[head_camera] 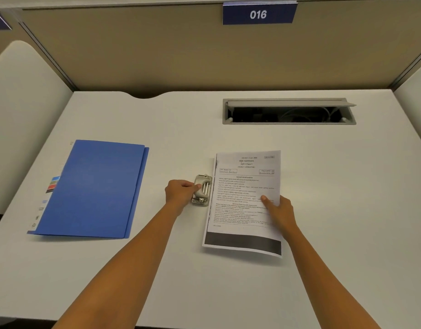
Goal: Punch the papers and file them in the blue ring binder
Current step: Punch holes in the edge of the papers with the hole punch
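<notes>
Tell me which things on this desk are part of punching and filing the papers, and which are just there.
Part of the job:
papers, held by the right hand
hole punch, gripped by the left hand
blue ring binder, closed, lying apart on the left

Just there:
cable hatch in the desk, lid ajar
sign 016 on the partition

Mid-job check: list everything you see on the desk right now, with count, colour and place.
ring binder: one, blue, closed, flat on the desk's left side
hole punch: one, grey metal, at the papers' left edge
papers: small stack, white with black print, right of centre
cable hatch: one, grey, lid open, back right of the desk
number sign: one, blue, reads 016, on the partition
desk: one, white
left hand: grips the hole punch
right hand: holds the papers' right edge
</notes>
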{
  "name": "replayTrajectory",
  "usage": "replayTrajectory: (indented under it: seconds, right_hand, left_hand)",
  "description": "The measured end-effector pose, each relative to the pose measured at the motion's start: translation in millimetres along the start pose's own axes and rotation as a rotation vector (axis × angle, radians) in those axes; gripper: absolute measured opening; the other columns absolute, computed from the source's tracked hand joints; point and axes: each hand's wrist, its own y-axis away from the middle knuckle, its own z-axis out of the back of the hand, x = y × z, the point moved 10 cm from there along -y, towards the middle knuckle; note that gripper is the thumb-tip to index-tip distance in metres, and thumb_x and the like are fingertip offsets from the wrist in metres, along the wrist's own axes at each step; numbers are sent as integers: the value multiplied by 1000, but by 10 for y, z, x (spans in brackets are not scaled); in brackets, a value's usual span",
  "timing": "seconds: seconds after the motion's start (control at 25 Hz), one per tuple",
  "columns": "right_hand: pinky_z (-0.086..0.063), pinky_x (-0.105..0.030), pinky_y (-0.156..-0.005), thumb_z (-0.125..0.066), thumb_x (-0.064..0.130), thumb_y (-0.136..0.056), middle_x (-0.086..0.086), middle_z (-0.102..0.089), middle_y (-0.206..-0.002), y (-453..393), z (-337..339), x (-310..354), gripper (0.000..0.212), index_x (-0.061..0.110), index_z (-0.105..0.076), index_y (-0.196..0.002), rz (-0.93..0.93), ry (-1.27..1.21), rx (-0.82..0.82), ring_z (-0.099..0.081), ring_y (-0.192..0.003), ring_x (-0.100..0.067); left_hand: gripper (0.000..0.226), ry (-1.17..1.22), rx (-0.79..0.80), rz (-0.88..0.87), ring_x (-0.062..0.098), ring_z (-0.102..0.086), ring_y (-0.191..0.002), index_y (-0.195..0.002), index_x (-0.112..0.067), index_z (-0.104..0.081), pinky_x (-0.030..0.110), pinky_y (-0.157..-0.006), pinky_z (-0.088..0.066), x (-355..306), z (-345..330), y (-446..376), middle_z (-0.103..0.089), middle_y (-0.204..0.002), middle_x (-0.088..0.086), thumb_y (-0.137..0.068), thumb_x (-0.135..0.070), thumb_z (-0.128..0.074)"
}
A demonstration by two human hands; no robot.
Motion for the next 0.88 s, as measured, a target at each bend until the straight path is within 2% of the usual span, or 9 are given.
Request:
replayTrajectory:
  seconds: [0.12, 0.24, 0.52, 0.72, 0.88]
  right_hand:
    - [-56, -37, -76, -58, 38, -91, -5, -69, -109, 15, -17, -18, 31, 17, -59, -114, 2, -11, -3, -68, -86, -27]
    - [-55, -33, -74, -58, 37, -91, -6, -68, -110, 13, -35, 5, 31, 15, -59, -114, 10, 11, -2, -67, -86, -26]
    - [-55, -31, -73, -57, 36, -91, -8, -68, -112, 10, -54, 46, 34, 12, -59, -116, 38, 41, 17, -66, -84, -25]
    - [-51, -20, -66, -58, 38, -90, -6, -68, -109, 41, -148, 168, 31, 14, -60, -111, 96, 73, 30, -65, -81, -21]
    - [-53, -27, -71, -58, 37, -90, -8, -68, -111, 46, -244, 197, 36, 11, -61, -115, 92, 81, 25, -65, -82, -22]
  left_hand:
    - [21, 26, -5, 20, 24, -67, -94, -90, -9, -76, 40, -88, -57, 44, 3, -31, -73, -94, 7, -74, -21, -84]
    - [17, 54, -4, 36, 24, -67, -94, -83, -12, -75, 43, -88, -57, 82, 3, -47, -73, -92, 6, -72, -21, -85]
    - [19, 75, 10, 59, 24, -68, -93, -81, -13, -75, 44, -86, -58, 128, -4, -63, -73, -89, 5, -70, -22, -87]
    - [19, 76, 16, 65, 25, -68, -93, -80, -14, -75, 45, -86, -58, 139, -14, -57, -73, -90, 5, -69, -23, -87]
    - [20, 82, 27, 68, 26, -69, -92, -77, -14, -75, 46, -85, -58, 165, -25, -68, -74, -88, 6, -66, -24, -89]
